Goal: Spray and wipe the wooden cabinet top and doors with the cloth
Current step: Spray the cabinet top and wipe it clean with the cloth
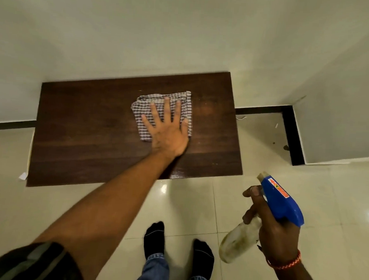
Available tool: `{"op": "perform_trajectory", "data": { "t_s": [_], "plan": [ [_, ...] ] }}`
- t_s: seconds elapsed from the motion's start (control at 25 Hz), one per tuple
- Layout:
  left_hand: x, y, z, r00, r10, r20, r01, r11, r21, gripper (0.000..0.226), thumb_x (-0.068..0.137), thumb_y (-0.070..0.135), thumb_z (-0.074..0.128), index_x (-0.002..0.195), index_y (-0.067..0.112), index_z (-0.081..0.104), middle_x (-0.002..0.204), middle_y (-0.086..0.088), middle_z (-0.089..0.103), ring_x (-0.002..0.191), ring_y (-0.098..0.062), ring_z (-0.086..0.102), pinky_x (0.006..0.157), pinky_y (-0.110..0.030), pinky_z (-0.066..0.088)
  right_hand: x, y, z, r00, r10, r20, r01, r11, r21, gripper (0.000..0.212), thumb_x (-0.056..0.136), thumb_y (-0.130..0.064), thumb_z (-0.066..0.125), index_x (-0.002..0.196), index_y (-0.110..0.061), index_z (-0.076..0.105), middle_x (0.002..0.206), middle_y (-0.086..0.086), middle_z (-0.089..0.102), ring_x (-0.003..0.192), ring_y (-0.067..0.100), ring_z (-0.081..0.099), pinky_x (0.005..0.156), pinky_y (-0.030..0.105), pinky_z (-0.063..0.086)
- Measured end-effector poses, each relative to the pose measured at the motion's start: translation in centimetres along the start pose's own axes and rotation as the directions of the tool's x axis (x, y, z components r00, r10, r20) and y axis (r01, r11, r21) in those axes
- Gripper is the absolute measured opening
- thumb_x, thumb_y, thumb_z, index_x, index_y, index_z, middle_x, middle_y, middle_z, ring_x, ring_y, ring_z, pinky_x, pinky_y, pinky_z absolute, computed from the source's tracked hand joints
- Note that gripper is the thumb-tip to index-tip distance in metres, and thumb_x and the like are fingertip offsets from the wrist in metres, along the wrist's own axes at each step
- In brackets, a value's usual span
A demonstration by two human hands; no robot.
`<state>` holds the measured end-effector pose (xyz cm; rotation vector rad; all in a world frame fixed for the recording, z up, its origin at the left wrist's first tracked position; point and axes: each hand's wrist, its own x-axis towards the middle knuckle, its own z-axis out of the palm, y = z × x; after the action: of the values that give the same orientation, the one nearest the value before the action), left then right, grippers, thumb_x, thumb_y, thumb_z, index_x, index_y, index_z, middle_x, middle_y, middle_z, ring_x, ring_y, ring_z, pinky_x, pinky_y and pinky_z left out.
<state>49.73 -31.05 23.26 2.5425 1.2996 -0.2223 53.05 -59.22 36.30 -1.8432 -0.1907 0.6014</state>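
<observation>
The dark wooden cabinet top point(83, 134) lies below me against the pale wall. A folded checked cloth point(145, 107) rests right of its centre. My left hand point(168, 132) lies flat on the cloth, fingers spread and palm pressing down, and covers much of it. My right hand point(275, 232) hangs over the floor in front of the cabinet's right corner. It grips a spray bottle point(241, 239) with a blue trigger head point(281, 200), nozzle pointing towards the cabinet. The cabinet doors are hidden below the top.
Glossy cream floor tiles point(197, 209) stretch in front of the cabinet. My two feet in black socks point(155, 236) stand just before it. A wall corner with black skirting point(291, 134) juts out at the right. A scrap of paper point(23, 176) lies by the cabinet's left corner.
</observation>
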Motion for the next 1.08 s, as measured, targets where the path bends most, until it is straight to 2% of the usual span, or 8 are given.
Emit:
{"op": "perform_trajectory", "data": {
  "t_s": [0.24,0.32,0.44,0.56,0.64,0.76,0.84,1.08],
  "plan": [
    [-5.8,13.8,4.4,0.975,0.21,0.07,-0.21,0.978,-0.006,0.071,0.104,0.058,0.019,0.162,0.03,-0.01,0.17,-0.008,-0.018,0.152,-0.049,-0.014,0.115,-0.075,-0.008,-1.2,1.6,-4.2,0.998,0.02,-0.054,-0.02,1.0,0.005,0.045,0.067,-0.077,0.067,0.106,-0.054,0.067,0.087,0.0,0.074,0.047,0.027,0.061,0.056,0.05,0.058],
    [-7.2,14.8,5.3,0.976,0.207,0.059,-0.208,0.978,0.002,0.072,0.104,0.055,0.027,0.162,0.03,-0.007,0.17,-0.009,-0.018,0.153,-0.049,-0.012,0.115,-0.076,-0.006,-1.5,2.1,-4.8,0.997,0.017,-0.08,-0.019,1.0,-0.022,0.042,0.068,-0.076,0.067,0.102,-0.052,0.069,0.083,0.001,0.074,0.047,0.027,0.061,0.056,0.05,0.057],
    [-9.4,13.6,5.4,0.977,0.212,0.009,-0.212,0.977,0.0,0.073,0.103,0.055,0.028,0.163,0.029,-0.006,0.171,-0.009,-0.014,0.154,-0.048,-0.005,0.117,-0.074,0.0,-2.1,2.4,-4.9,0.996,-0.003,-0.084,0.001,1.0,-0.02,0.027,0.078,-0.057,0.069,0.104,-0.052,0.069,0.084,0.001,0.074,0.047,0.028,0.06,0.057,0.05,0.056],
    [-12.2,11.6,5.4,0.972,0.233,0.021,-0.232,0.972,-0.023,0.072,0.103,0.059,0.021,0.162,0.03,-0.008,0.17,-0.006,-0.017,0.154,-0.045,-0.01,0.117,-0.073,-0.003,-2.4,2.0,-4.4,1.0,0.015,-0.026,-0.015,1.0,-0.014,0.042,0.07,-0.074,0.067,0.106,-0.055,0.067,0.087,0.001,0.073,0.047,0.026,0.06,0.058,0.037,0.057],
    [-13.5,9.1,5.7,0.967,0.25,0.038,-0.25,0.968,-0.01,0.073,0.103,0.063,0.02,0.162,0.032,-0.009,0.17,-0.004,-0.019,0.154,-0.044,-0.013,0.117,-0.073,-0.006,-2.4,2.2,-3.9,1.0,0.022,-0.005,-0.022,0.999,-0.025,0.049,0.066,-0.078,0.066,0.106,-0.049,0.069,0.086,0.001,0.074,0.047,0.026,0.061,0.058,0.036,0.057],
    [-13.6,2.8,5.6,0.942,0.334,0.016,-0.335,0.939,0.082,0.074,0.102,0.063,0.028,0.163,0.034,-0.004,0.172,-0.004,-0.008,0.155,-0.045,-0.002,0.117,-0.075,0.005,-2.3,2.7,-2.6,1.0,-0.007,0.02,0.008,0.999,-0.035,0.03,0.081,-0.049,0.067,0.107,-0.033,0.069,0.087,0.004,0.073,0.047,0.026,0.06,0.053,0.037,0.056],
    [-13.3,-1.8,5.0,0.935,0.355,0.02,-0.353,0.92,0.169,0.075,0.102,0.061,0.033,0.163,0.035,-0.002,0.172,-0.005,-0.003,0.155,-0.046,0.004,0.116,-0.075,0.013,-2.3,3.1,-1.6,0.998,-0.015,0.058,0.018,0.999,-0.047,0.023,0.082,-0.042,0.066,0.102,-0.031,0.07,0.088,0.008,0.072,0.047,0.025,0.061,0.052,0.033,0.055],
    [-13.5,-15.8,2.9,0.955,0.296,-0.002,-0.285,0.922,0.262,0.078,0.1,0.062,0.03,0.161,0.036,-0.013,0.17,-0.003,-0.014,0.155,-0.045,-0.004,0.118,-0.074,0.011,-3.2,3.0,2.1,0.987,-0.033,0.159,0.046,0.995,-0.083,0.03,0.086,-0.028,0.06,0.105,-0.05,0.067,0.085,0.004,0.071,0.049,0.025,0.061,0.056,0.03,0.057]
  ]
}}
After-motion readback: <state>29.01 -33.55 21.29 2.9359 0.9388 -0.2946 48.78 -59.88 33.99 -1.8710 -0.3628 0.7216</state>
